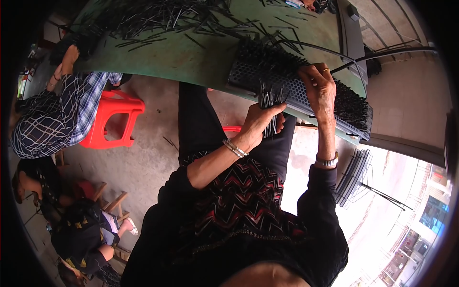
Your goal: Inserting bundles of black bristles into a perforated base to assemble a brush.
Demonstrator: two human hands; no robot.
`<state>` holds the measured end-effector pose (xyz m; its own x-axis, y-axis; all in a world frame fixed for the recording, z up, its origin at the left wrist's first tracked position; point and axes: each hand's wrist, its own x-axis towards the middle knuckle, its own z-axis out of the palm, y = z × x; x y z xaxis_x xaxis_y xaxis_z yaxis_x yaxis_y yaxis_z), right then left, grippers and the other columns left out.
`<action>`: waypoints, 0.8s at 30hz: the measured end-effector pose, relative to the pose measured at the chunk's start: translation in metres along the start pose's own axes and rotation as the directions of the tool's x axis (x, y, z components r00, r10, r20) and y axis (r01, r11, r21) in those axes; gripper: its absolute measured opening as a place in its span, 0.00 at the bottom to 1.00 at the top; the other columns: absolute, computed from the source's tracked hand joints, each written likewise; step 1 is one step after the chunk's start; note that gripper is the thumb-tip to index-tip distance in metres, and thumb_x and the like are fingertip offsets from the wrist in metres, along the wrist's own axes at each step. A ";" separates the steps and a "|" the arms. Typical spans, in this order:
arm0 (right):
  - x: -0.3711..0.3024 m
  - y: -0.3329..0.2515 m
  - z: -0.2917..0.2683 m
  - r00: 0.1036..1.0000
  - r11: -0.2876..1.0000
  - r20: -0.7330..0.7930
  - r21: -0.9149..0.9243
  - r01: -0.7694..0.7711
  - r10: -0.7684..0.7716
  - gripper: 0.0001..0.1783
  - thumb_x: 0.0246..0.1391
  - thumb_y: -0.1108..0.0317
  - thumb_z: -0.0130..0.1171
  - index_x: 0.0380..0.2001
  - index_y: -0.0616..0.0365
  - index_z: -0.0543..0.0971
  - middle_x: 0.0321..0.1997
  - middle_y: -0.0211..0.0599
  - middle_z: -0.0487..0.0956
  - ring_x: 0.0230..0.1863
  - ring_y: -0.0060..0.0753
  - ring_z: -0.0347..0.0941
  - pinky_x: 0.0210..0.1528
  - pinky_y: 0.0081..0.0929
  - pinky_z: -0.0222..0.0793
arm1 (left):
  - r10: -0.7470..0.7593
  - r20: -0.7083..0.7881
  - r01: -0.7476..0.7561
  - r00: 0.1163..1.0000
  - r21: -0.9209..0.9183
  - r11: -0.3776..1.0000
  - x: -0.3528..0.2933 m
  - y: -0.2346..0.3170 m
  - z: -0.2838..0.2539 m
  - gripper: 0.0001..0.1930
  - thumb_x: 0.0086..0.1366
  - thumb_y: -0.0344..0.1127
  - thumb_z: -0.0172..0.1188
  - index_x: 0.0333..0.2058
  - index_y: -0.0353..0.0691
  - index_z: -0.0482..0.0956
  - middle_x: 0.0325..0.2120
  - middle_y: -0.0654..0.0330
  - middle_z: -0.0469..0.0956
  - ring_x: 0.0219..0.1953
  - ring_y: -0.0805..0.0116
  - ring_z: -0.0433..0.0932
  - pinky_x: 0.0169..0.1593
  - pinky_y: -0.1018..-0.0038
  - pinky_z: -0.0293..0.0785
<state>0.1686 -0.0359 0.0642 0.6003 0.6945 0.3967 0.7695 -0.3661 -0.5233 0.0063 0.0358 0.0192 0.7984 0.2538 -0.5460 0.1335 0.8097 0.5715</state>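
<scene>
My left hand [260, 120] is closed round a bundle of thin dark sticks [271, 95], held upright just off the table's near edge. A long black perforated rack [294, 89] lies at an angle along that edge, its rows of holes facing up. Many black sticks [351, 107] stand packed in the rack's right end, and more fill its far side. Over the rack's middle, my right hand [321, 92] is bent down with its fingers pinched together at the holes. Its fingertips hide whatever they hold.
Loose black sticks [172, 19] lie heaped across the far part of the green table [158, 62]. A black cable [377, 53] arches over the right side. To the left, another person in a checked top [45, 119] sits by a red plastic stool [117, 119]. More people sit at lower left.
</scene>
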 end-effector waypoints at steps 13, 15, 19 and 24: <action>-0.022 0.010 0.018 0.997 0.972 -0.082 -0.236 -0.015 -0.004 0.11 0.52 0.65 0.63 0.41 0.45 0.81 0.37 0.32 0.74 0.34 0.34 0.75 0.35 0.29 0.71 | 0.083 0.033 -0.085 0.996 0.045 0.995 0.001 -0.005 0.000 0.11 0.61 0.39 0.62 0.30 0.35 0.77 0.19 0.58 0.76 0.17 0.71 0.72 0.21 0.75 0.68; -0.024 0.008 0.018 0.992 0.962 -0.113 -0.270 0.028 -0.061 0.14 0.53 0.64 0.63 0.44 0.43 0.81 0.37 0.33 0.75 0.34 0.34 0.75 0.35 0.29 0.71 | 0.062 0.023 -0.063 0.998 0.036 0.997 -0.001 -0.004 0.000 0.11 0.61 0.39 0.62 0.30 0.35 0.77 0.19 0.58 0.76 0.17 0.71 0.73 0.21 0.76 0.68; -0.030 -0.002 0.007 0.991 0.996 -0.124 -0.075 -0.056 0.046 0.18 0.55 0.62 0.62 0.48 0.53 0.79 0.37 0.33 0.75 0.32 0.26 0.73 0.34 0.25 0.70 | 0.065 0.035 -0.066 0.997 0.030 0.997 -0.004 -0.001 0.002 0.11 0.61 0.38 0.62 0.30 0.34 0.78 0.19 0.59 0.76 0.17 0.71 0.73 0.22 0.76 0.68; -0.042 -0.005 -0.010 0.869 0.809 0.400 0.381 -0.447 0.291 0.14 0.56 0.67 0.59 0.41 0.67 0.79 0.26 0.35 0.77 0.25 0.21 0.71 0.28 0.21 0.67 | 0.048 0.112 -0.052 0.993 0.035 0.998 -0.004 0.001 0.003 0.12 0.61 0.39 0.62 0.32 0.34 0.78 0.19 0.58 0.77 0.18 0.71 0.74 0.23 0.76 0.69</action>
<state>0.1412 -0.0697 0.0577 0.6585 0.7446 -0.1095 0.2714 -0.3707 -0.8882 0.0054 0.0336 0.0234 0.8644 0.2316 -0.4463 0.1123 0.7763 0.6203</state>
